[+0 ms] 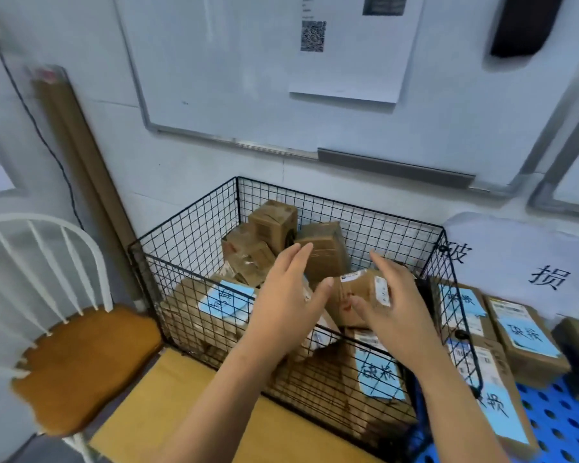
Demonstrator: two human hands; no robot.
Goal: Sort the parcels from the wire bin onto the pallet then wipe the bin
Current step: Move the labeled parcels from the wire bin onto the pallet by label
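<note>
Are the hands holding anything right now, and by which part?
Nothing is in a grip: left hand and right hand are open, flanking a small parcel in the wire bin.

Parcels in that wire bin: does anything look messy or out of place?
Yes. The parcels in the bin lie heaped and tilted at odd angles, while those on the blue pallet sit flat, side by side. Several carry handwritten blue notes.

Through my head camera, two limbs. The left hand (288,302) is bare from fingertips to wrist, and its thumbnail (329,281) is trimmed short. The right hand (395,312) is bare likewise. The left forearm (221,396) and right forearm (458,402) are slender and bare along all the length I can see, down to the frame's edge.
</note>
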